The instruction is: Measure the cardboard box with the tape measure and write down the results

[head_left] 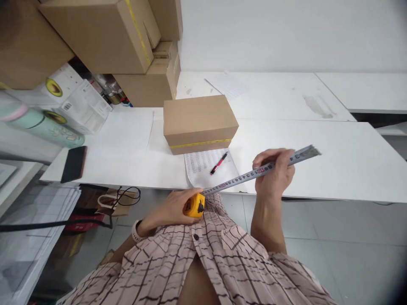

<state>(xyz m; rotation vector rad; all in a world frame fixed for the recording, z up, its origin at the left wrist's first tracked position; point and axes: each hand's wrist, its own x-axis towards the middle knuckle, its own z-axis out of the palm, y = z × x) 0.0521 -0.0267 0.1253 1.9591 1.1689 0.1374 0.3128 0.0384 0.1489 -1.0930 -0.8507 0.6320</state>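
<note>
A person in a checked shirt holds a tape measure [194, 206] drawn out between 2 hands at the near edge of a white table [333, 161]. The left hand [173, 208] is closed around the yellow case, held close to the body just below the table edge. The right hand [273, 171] pinches the steel blade [254, 173] between thumb and curled fingers. The blade rises at a slant from the case, and its free tip pokes out past the right hand above the tabletop, touching nothing. A sealed cardboard box [199, 120] with 1 yellow strip of tape along its front stands on the table beyond the hands, well apart from the blade. Just in front of the box lies a printed sheet [206, 169] with a red-and-black pen [218, 163] resting on it. Judged from this view, the work stands at the pulling-out stage: the blade is extended but set against no edge. Bringing it to a surface would seem to call for a firm pinch by the right hand and a steady case in the left, so the unsupported length does not buckle. A dark phone [74, 164] lies at the table's left end, and large cartons [104, 34] are stacked behind.
</note>
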